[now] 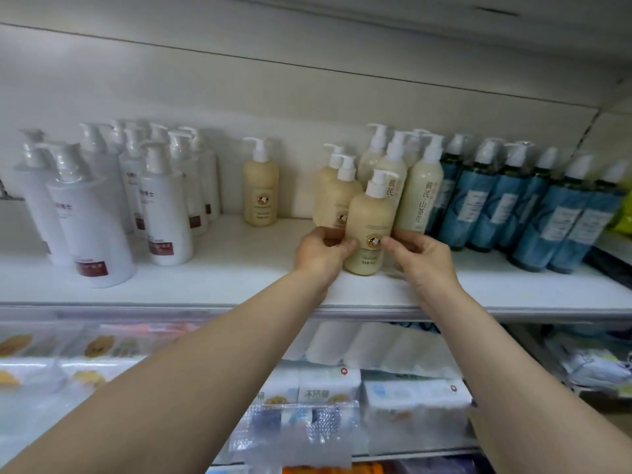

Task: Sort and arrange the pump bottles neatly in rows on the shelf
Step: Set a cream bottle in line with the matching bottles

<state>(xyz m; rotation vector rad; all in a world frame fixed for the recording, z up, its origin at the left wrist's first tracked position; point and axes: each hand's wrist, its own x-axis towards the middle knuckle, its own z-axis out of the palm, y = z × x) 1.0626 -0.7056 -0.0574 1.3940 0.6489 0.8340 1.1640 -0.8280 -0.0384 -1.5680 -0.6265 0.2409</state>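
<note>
A cream pump bottle with a white pump stands near the front of the white shelf. My left hand grips its left side and my right hand pinches its right side. Two more cream bottles stand just behind it, and a lone cream bottle stands further left at the back. Taller pale bottles with yellow lettering stand behind on the right.
White pump bottles with dark red labels crowd the shelf's left part. Blue pump bottles fill the right part in rows. Bare shelf lies between the white group and my hands. Packaged goods fill the shelf below.
</note>
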